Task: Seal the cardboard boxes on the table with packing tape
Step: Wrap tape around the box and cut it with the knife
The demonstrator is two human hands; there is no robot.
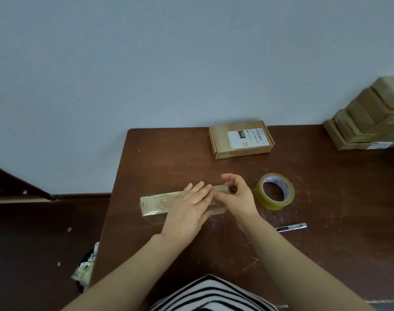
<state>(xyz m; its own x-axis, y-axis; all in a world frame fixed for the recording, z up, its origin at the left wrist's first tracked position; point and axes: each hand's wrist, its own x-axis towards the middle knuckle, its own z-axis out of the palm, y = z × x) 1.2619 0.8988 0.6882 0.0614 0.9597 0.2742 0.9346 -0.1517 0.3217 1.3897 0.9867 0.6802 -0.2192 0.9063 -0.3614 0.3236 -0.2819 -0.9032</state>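
A striped garment fills the bottom edge, and both bare forearms reach forward over the brown tabletop. A utility knife lies just right of the right forearm, untouched.

The long cardboard box lies crosswise in the middle of the tabletop, its left part glossy with tape. The left hand lies flat on top of it, its fingers straight and together, pressing down near the middle. The right hand grips the box's right end, curled round it with the forefinger lifted a little; how the thumb sits I cannot tell.

The step in hand looks like smoothing tape along the top toward the barer right end. To do it well, the right hand should hold the box steady while the flat left hand slides outward from the taped part. That pushes out air and wrinkles, and the tape can then be folded over the end edge and rubbed into the corners.

The roll of packing tape lies just beside the right hand, apart from it and within easy reach. Farther back, a flat labelled box sits near the far edge, well apart from the hands. A stack of cardboard boxes rises at the far right corner.
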